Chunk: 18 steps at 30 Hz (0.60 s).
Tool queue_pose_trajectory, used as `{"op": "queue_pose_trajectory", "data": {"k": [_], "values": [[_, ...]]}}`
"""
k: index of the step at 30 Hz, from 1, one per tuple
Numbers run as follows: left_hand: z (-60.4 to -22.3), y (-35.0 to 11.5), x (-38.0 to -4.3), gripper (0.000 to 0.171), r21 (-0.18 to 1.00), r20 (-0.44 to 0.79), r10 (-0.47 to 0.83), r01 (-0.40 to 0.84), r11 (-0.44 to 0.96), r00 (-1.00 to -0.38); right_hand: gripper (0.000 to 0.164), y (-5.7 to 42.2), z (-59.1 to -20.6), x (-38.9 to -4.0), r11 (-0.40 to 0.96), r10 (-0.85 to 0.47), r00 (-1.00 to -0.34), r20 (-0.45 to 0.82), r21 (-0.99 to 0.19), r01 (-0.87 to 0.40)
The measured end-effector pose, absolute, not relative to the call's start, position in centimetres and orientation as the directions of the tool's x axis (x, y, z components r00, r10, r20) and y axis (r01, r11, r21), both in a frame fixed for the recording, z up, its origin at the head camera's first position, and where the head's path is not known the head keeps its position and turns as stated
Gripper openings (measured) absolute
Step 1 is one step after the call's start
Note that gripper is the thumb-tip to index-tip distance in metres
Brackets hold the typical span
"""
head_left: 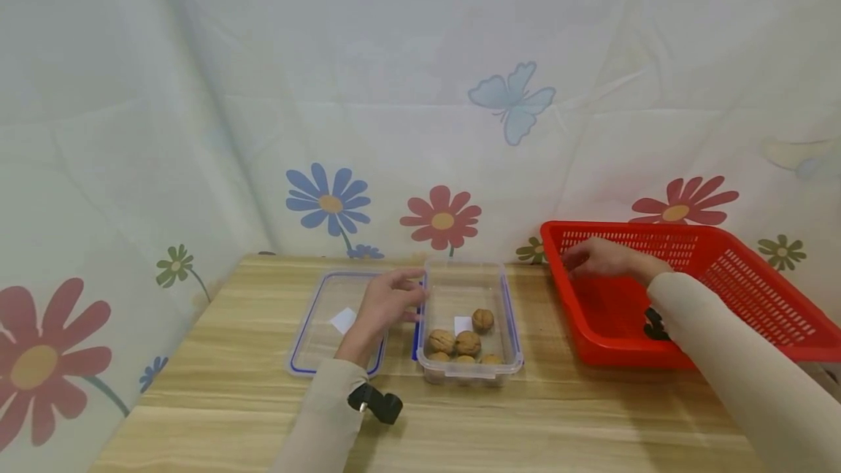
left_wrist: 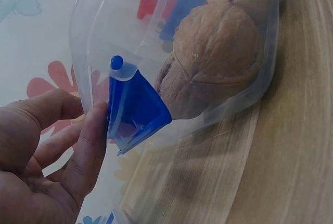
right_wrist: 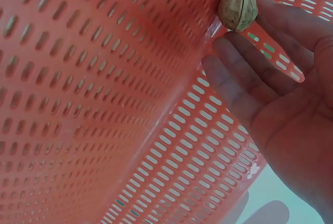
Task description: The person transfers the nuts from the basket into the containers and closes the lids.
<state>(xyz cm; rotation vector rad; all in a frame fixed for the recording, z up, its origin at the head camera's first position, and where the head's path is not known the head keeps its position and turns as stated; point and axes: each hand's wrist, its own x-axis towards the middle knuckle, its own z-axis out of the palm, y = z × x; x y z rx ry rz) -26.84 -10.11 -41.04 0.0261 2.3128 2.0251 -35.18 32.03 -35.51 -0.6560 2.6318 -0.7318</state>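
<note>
In the head view, a clear plastic food container point(head_left: 471, 369) with blue side clips stands uncovered, several walnuts point(head_left: 468, 343) in its near half. My left hand point(head_left: 389, 301) is at its left wall, fingers loosely spread. The left wrist view has one fingertip against the blue clip point(left_wrist: 136, 110). My right hand point(head_left: 601, 257) reaches into the red plastic basket point(head_left: 577, 327) by its left wall. Up close, a walnut point(right_wrist: 238, 10) sits in a basket corner, and my right fingertips point(right_wrist: 227, 42) are right at its edge.
Left of the container lies its clear lid point(head_left: 309, 327) with a blue seal, flat on the wooden table point(head_left: 217, 378). A white label point(head_left: 344, 320) shows on the lid. Behind the table hangs a flower-printed cloth point(head_left: 394, 130). The basket reaches the table's right side.
</note>
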Motion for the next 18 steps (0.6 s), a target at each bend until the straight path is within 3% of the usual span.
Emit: {"op": "queue_pose_trajectory", "data": {"k": [11, 14, 18], "values": [[-41.1, -10.0, -26.9, 0.045, 0.991, -0.037, 0.062, -0.028, 0.130, -0.997, 0.014, 31.9, -35.6, -35.0, 0.820, -0.449, -0.862, -0.233, -0.490, -0.295], [-41.0, -10.0, -26.9, 0.045, 0.992, -0.031, 0.062, -0.023, 0.126, -0.998, 0.014, 32.5, -36.5, -36.1, 0.834, -0.444, -0.861, -0.250, -0.467, -0.295], [-41.0, -10.0, -26.8, 0.045, 0.994, -0.017, 0.070, -0.009, 0.111, -0.997, 0.026, 32.8, -36.4, -36.2, 0.794, -0.509, -0.820, -0.260, -0.509, -0.332]]}}
